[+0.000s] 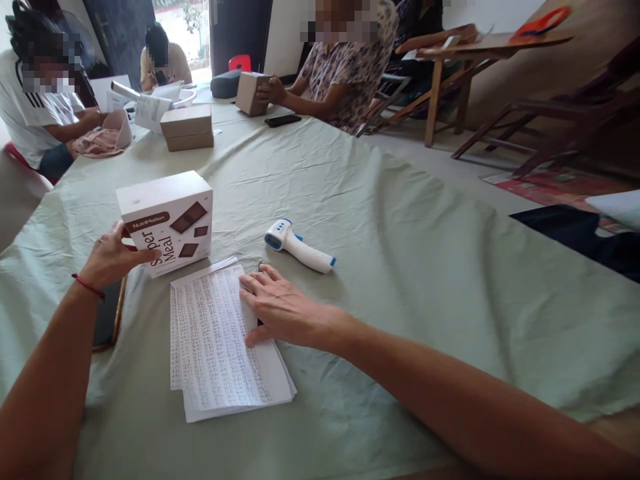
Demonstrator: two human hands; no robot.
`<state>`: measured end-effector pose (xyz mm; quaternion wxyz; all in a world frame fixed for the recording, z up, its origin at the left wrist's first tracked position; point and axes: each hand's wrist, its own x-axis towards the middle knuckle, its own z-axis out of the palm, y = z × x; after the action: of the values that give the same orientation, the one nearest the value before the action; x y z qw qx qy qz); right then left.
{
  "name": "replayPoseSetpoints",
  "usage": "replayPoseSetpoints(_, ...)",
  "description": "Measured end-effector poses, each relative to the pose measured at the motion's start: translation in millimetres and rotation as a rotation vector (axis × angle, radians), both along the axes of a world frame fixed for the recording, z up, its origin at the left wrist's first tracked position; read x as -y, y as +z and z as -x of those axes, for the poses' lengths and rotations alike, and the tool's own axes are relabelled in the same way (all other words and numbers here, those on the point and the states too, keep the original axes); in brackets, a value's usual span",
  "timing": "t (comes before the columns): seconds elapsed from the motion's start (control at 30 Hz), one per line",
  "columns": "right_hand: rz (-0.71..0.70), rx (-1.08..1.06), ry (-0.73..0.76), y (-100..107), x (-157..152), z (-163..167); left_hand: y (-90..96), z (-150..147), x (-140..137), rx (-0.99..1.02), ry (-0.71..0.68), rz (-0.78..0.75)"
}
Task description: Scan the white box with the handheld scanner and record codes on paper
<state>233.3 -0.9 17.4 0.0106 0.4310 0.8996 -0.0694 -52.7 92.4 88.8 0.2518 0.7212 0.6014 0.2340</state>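
Note:
My left hand (113,257) grips the left side of a white and brown "Super Meal" box (187,223), thumb across its front and fingers behind the edge. The box stands on the cloth-covered table. My right hand (280,303) lies with fingers stretched out over the right part of a stack of handwritten sheets (215,353). A thin dark object, perhaps a pen, shows partly beneath that hand; most of it is hidden. Just beyond my right hand lies a white and blue infrared thermometer (305,252). Under my left wrist is a phone (107,317), partly covered.
A closed cardboard box (187,130) sits farther up the green tablecloth (425,300). Across the table, a person in a patterned shirt holds another cardboard box (249,93) near a black phone (283,121). Two other people sit at the far left, by a pink cap (120,128).

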Motion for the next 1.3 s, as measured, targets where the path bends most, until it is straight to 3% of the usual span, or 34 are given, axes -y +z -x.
replayPoseSetpoints(0.07, 0.009, -0.014, 0.0, 0.4, 0.1, 0.4, 6.3, -5.2, 5.9, 0.017, 0.042, -0.039)
replayPoseSetpoints(0.2, 0.025, -0.028, -0.006, 0.8, -0.7, 0.1, 14.1, -12.5, 14.9, 0.16, -0.064, 0.023)
replayPoseSetpoints(0.5, 0.034, -0.054, 0.007, 5.3, -1.1, -1.4, -11.3, -11.6, 3.7, 0.074, -0.222, 0.181)
replayPoseSetpoints(0.6, 0.068, -0.215, 0.001, 6.5, -12.0, -10.3, -13.0, -9.3, 2.4, 0.024, -0.25, 0.163)
replayPoseSetpoints(0.67, 0.03, -0.386, -0.092, 4.4, -25.4, -22.8, -13.0, -8.7, 2.7, -0.002, -0.271, 0.162)
replayPoseSetpoints(0.7, -0.05, -0.442, -0.213, 1.9, -33.3, -31.1, -12.9, -8.7, 3.0, -0.012, -0.276, 0.161)
replayPoseSetpoints(0.77, -0.284, -0.464, -0.498, -6.3, -49.5, -50.1, -12.4, -9.5, 4.2, -0.022, -0.277, 0.155)
replayPoseSetpoints(0.83, -0.313, -0.459, -0.604, -17.6, -64.1, -69.5, -11.7, -10.9, 5.7, -0.03, -0.269, 0.15)
replayPoseSetpoints(0.9, -0.189, -0.475, -0.718, -27.9, -74.8, -84.6, -11.0, -12.4, 6.9, -0.025, -0.264, 0.154)
replayPoseSetpoints(1.0, -0.092, -0.511, -0.732, -30.2, -79.7, -89.1, -12.1, -12.8, 6.5, 0.007, -0.265, 0.166)
replayPoseSetpoints(1.07, -0.024, -0.688, -0.703, -20.1, -73.2, -76.3, -14.6, -11.7, 4.5, 0.025, -0.263, 0.176)
replayPoseSetpoints(1.1, 0.047, -0.895, -0.678, -12.6, -66.7, -65.6, -16.2, -10.8, 3.2, 0.028, -0.259, 0.178)
replayPoseSetpoints(1.2, 0.42, -1.487, -0.523, 10.3, -38.2, -25.0, -20.3, -8.2, 0.0, 0.042, -0.253, 0.178)
replayPoseSetpoints(1.3, 0.816, -1.58, -0.372, 19.0, -9.7, 10.0, -21.6, -7.4, -0.8, 0.045, -0.254, 0.171)
